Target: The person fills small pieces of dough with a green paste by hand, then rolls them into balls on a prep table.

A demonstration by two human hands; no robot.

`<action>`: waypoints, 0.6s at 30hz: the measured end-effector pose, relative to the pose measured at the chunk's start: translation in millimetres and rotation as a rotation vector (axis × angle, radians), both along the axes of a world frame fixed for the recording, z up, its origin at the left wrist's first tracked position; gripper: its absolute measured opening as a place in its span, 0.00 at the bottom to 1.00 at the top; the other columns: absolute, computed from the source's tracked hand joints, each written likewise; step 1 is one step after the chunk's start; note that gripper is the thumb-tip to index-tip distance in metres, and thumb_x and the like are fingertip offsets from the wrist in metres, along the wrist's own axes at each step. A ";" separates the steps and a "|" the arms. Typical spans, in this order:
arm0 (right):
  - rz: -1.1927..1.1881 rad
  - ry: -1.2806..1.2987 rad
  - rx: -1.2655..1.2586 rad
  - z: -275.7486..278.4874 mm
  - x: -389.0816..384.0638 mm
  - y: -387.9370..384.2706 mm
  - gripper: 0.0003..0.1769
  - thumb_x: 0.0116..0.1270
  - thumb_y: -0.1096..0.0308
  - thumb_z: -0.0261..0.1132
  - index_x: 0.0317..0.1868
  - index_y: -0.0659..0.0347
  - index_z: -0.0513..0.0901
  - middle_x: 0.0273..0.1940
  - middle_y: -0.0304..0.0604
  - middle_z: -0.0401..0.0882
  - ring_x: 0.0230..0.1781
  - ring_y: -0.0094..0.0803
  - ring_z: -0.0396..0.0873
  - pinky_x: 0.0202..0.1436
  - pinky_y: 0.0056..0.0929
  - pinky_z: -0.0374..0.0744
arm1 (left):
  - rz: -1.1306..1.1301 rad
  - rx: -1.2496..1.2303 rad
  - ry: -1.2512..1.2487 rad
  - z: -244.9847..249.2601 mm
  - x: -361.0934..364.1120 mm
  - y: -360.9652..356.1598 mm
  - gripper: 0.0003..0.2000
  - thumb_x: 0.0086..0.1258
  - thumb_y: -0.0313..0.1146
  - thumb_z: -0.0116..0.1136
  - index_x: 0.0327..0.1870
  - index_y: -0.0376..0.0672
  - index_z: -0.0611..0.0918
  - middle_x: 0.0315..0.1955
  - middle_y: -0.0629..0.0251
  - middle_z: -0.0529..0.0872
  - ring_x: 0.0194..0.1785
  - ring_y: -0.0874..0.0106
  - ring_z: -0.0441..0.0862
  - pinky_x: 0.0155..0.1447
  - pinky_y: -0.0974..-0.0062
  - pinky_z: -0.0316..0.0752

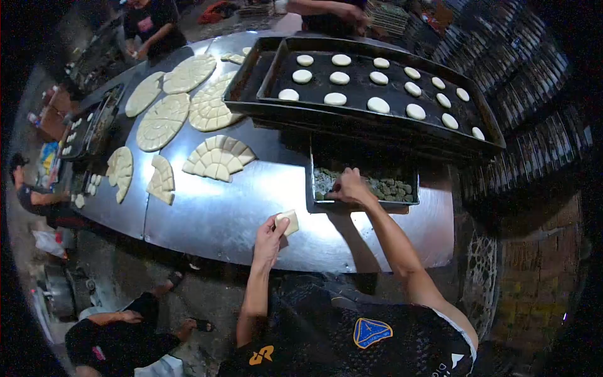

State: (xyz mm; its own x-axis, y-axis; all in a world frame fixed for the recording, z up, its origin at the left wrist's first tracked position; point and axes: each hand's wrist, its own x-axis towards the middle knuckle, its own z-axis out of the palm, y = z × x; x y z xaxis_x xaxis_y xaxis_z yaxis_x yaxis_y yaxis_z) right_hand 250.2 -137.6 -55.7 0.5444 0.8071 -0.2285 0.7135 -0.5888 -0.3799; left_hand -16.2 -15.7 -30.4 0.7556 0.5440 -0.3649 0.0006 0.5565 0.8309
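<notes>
A flat, pale piece of dough (289,222) is pinched between the thumb and fingers of my left hand (269,242), just above the metal table (207,229). My right hand (352,187) reaches down into a metal filling tray (417,188), its fingers drawn together. What they grip, if anything, is hidden. Several greenish-brown balls of filling (394,190) lie in that tray, to the right of the hand. Left of the tray, a fan of dough cut into wedges (218,157) lies on the table.
Large scored dough rounds (163,122) and smaller cut pieces (161,179) spread over the left side. Stacked black baking trays (377,122) stand behind the filling tray, the top one carrying several white dough discs (378,105). Other people (151,28) are around the table.
</notes>
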 end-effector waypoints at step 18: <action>-0.035 0.098 0.484 69.6 -47.7 -17.8 0.17 0.53 0.58 0.76 0.40 0.58 0.88 0.40 0.47 0.69 0.47 0.42 0.66 0.52 0.36 0.70 | -0.170 -0.042 0.065 0.5 92.4 -8.6 0.18 0.73 0.35 0.56 0.55 0.26 0.77 0.42 0.57 0.84 0.45 0.72 0.83 0.50 0.77 0.80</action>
State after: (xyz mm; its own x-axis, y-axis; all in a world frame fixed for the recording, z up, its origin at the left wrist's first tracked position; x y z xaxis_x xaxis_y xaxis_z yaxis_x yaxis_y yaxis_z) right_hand 202.6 -155.3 13.9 0.5680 0.8148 0.1162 0.6434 -0.3515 -0.6800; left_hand 76.3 -24.3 -29.9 0.8096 0.3937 -0.4354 0.1505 0.5778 0.8022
